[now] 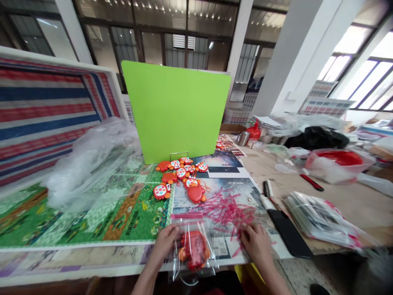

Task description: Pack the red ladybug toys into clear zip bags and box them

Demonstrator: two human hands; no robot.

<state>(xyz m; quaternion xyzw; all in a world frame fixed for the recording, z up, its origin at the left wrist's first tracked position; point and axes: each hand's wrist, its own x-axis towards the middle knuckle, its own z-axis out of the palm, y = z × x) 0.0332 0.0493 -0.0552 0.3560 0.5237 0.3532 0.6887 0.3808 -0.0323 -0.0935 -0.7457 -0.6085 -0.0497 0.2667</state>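
My left hand (167, 241) pinches the side of a clear zip bag (211, 268) near the table's front edge. Inside the bag lies a red crab-shaped toy (194, 248) with orange claws. The bag has a pink band along its top. To the right, my right hand (255, 241) has its fingers curled together at the near edge of a loose heap of thin pink strips (229, 209). A strip seems to be between its fingertips, partly hidden. Beyond the bag, several more crab toys (181, 173) lie in a cluster, some with round coloured buttons showing, some face down.
A green board (178, 110) stands upright behind the toys. Crumpled clear plastic (92, 164) lies left, beside a striped panel (39, 123). At right are a black phone (290, 233), a bundle of flat bags (319, 217), a red-and-black cutter (311, 182) and a pink container (340, 164).
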